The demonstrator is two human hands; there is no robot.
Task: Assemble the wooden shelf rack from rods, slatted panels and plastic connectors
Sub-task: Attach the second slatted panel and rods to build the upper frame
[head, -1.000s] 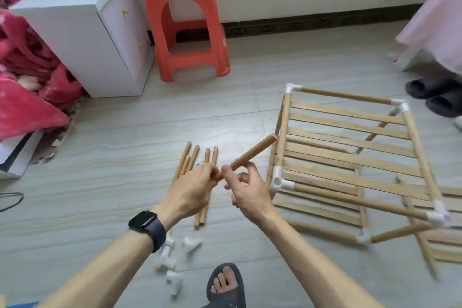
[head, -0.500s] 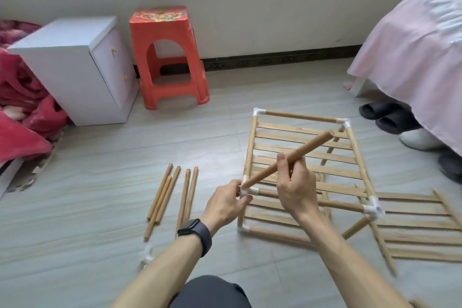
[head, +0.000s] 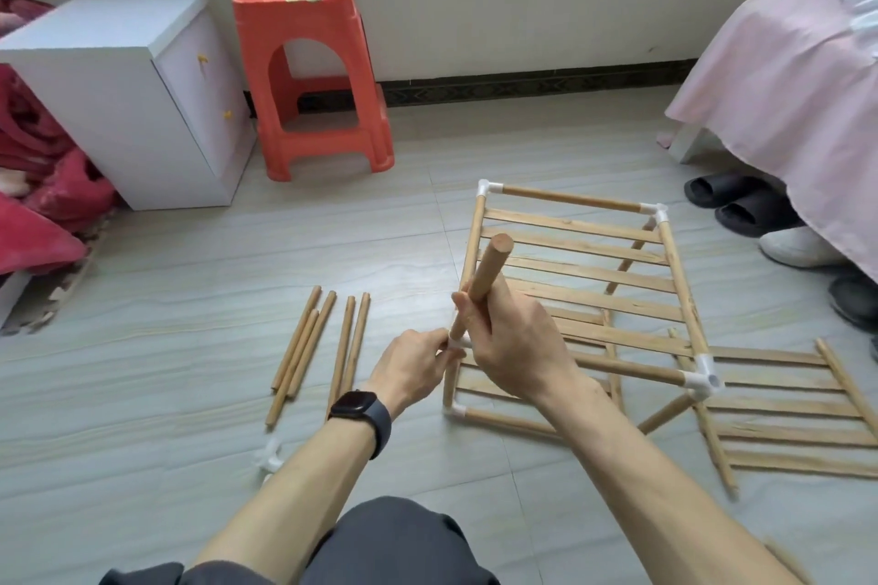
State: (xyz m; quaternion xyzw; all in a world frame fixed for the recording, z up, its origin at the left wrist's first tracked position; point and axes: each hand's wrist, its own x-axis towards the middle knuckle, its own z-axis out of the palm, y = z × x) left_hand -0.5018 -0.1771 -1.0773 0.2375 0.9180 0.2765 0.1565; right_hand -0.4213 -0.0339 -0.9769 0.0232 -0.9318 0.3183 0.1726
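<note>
Our right hand was closed around a tilted rod, and our left hand pinched the white connector at its lower end, on the rack corner.

Red stool beside white cabinet, grey floor.

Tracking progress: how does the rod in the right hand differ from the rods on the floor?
The held rod stands tilted; the loose rods lie flat on the floor. The right hand grips the held rod, its foot at a connector the left hand pinches; the loose rods lie untouched. Both are plain wood.
</note>
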